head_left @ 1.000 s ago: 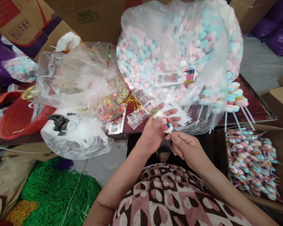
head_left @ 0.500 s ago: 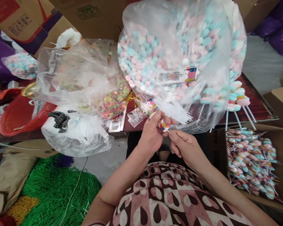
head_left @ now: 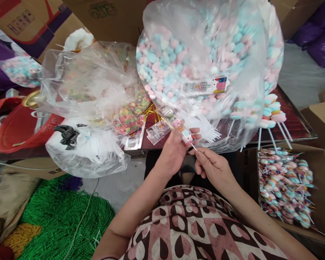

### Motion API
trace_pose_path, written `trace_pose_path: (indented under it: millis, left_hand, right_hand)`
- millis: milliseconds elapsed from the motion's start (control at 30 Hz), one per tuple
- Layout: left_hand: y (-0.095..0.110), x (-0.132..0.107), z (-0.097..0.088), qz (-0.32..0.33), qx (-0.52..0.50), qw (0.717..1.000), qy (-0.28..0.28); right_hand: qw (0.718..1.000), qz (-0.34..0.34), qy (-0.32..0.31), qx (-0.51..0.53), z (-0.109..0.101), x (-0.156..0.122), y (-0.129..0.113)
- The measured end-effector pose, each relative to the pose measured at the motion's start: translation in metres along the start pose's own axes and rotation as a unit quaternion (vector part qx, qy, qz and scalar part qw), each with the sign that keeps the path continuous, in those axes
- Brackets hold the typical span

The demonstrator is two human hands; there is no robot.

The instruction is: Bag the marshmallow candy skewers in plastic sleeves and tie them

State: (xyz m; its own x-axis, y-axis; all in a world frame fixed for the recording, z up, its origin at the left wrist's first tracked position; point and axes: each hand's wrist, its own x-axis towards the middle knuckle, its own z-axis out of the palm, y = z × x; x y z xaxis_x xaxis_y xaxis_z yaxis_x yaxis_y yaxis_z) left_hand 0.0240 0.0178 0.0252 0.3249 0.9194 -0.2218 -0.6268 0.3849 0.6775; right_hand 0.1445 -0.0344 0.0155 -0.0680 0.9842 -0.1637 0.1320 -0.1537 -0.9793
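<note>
My left hand [head_left: 172, 153] is closed around a marshmallow skewer in a printed clear wrapper [head_left: 187, 136], low over the table's front edge. The candy inside is mostly covered by print and fingers. From the wrapper's lower end comes a thin white stick [head_left: 194, 147], and my right hand [head_left: 212, 163] pinches it between thumb and fingers. Close by lie flat printed wrappers [head_left: 157, 132], gold twist ties [head_left: 152, 112] and a bundle of white sticks [head_left: 213, 135]. Behind them stands a big clear bag [head_left: 176, 77] of pink, blue and white marshmallows.
Bare marshmallow skewers [head_left: 272, 113] lie at the table's right end. A carton [head_left: 323, 187] below holds many wrapped ones. To the left are a bag of ring candies [head_left: 128, 121], a white plastic bag [head_left: 88, 150] and a red basket [head_left: 21, 131]. Green strands [head_left: 67, 216] cover the floor.
The wrapped skewer has turned and shows more of its printed side. My right hand has shifted slightly down along the stick, more of which shows. The left fingers have spread a little.
</note>
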Motion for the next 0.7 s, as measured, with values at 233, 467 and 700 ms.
trace_pose_path:
  millis: [233, 467, 700]
  left_hand:
    - [-0.003, -0.001, -0.002, 0.01, 0.129, 0.992, 0.006]
    - [-0.002, -0.007, -0.009, 0.091, 0.411, 0.907, -0.008]
    - [0.002, -0.009, -0.003, 0.154, 0.543, 0.825, -0.022]
  right_hand:
    - [1.0, 0.001, -0.002, 0.004, -0.002, -0.001, 0.001]
    - [0.996, -0.061, 0.047, -0.051, -0.011, -0.001, 0.0]
    - [0.969, -0.118, 0.128, -0.174, -0.014, -0.002, 0.008]
